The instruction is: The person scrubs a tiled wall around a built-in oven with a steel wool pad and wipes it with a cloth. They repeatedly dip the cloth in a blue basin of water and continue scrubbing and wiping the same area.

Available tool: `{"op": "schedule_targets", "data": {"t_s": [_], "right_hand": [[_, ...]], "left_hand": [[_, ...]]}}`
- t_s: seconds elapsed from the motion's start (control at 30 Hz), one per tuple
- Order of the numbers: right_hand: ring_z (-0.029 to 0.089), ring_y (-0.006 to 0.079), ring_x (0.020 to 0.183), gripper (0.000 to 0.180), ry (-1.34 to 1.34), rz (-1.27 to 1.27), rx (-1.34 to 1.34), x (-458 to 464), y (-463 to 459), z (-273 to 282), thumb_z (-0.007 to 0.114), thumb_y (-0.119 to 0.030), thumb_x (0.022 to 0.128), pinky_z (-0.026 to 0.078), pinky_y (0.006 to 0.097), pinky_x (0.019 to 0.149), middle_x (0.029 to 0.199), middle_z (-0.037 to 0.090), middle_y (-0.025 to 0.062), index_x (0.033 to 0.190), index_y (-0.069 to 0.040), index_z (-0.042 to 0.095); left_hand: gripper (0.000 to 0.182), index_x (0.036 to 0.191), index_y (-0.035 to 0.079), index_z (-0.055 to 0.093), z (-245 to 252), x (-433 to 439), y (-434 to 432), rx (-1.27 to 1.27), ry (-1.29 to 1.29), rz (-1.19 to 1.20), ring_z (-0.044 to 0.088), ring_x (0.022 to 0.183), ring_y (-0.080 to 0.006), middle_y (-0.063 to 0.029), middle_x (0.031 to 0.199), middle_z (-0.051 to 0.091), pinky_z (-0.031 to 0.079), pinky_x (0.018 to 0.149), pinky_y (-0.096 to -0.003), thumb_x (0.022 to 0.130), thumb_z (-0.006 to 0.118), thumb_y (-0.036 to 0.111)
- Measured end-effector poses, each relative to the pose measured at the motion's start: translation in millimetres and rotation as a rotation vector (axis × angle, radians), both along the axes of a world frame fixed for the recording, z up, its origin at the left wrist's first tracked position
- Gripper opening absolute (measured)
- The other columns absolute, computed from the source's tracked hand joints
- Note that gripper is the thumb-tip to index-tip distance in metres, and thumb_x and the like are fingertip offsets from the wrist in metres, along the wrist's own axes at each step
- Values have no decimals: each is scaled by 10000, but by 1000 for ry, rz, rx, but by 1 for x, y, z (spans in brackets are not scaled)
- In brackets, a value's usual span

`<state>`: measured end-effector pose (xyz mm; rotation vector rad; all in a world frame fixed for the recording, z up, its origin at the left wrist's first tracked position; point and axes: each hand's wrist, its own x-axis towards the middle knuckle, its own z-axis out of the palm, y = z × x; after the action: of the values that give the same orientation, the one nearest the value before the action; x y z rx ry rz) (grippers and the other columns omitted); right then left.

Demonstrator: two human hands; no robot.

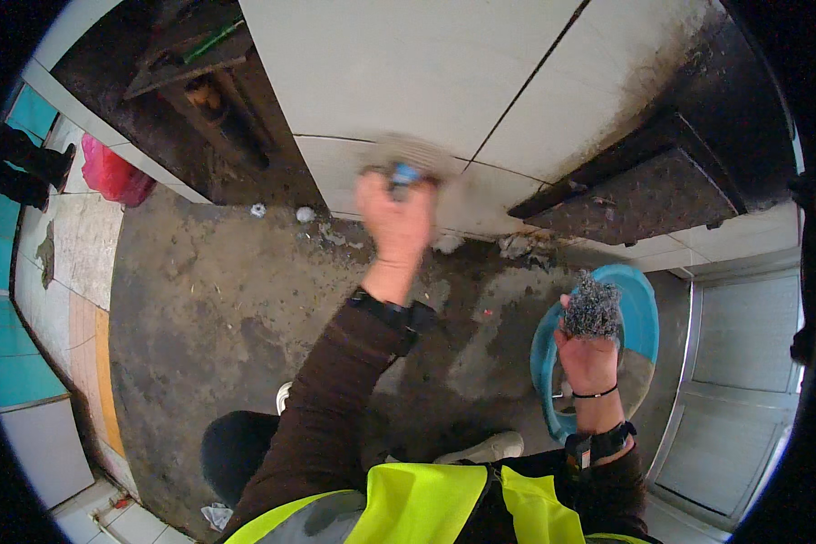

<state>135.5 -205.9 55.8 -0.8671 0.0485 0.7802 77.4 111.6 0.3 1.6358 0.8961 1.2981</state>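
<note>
My left hand (pixel 396 221) reaches up to the white tiled wall (pixel 408 61) and grips a brush (pixel 415 160), blurred, with a blue part showing at the fingers. The brush lies against the lower tiles near a dark joint. On the right, my right hand (pixel 588 360) is held over a blue plastic basin (pixel 642 306) and holds a clump of grey metal scouring wool (pixel 591 306). Greyish liquid (pixel 636 381) shows in the basin.
A soot-blackened opening with a dark metal door (pixel 642 197) is in the wall at right. A dark recess (pixel 224 115) lies at left, beside a red plastic bag (pixel 115 173). Another person's legs (pixel 27 166) are at far left. A glazed metal door (pixel 734 381) stands at right.
</note>
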Motion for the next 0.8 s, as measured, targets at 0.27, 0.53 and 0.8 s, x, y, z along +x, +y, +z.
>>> {"op": "schedule_targets", "data": {"t_s": [0.27,0.53,0.8], "right_hand": [[584,268,1032,517,54,-106,47,-2,8,16,633,-54,751,506,375,856,1212,564,146,1250,-89,503],[571,248,1015,466,51,34,50,3,14,-4,638,-72,753,491,384,833,1164,587,76,1207,-110,538],[563,211,981,438,-53,-71,-49,-6,-6,8,592,-88,794,480,342,769,1174,581,22,1218,-183,533]], "left_hand": [[379,912,24,584,-67,14,-43,-133,448,-385,488,945,-392,-197,985,555,411,824,-438,631,697,250],[436,1222,58,401,-120,-57,32,-640,-343,155,555,904,-228,-91,1110,524,501,716,-366,803,513,15],[410,1173,-46,443,-98,-17,37,-463,235,317,534,1031,-429,-285,1100,568,422,895,-450,788,492,86]]}}
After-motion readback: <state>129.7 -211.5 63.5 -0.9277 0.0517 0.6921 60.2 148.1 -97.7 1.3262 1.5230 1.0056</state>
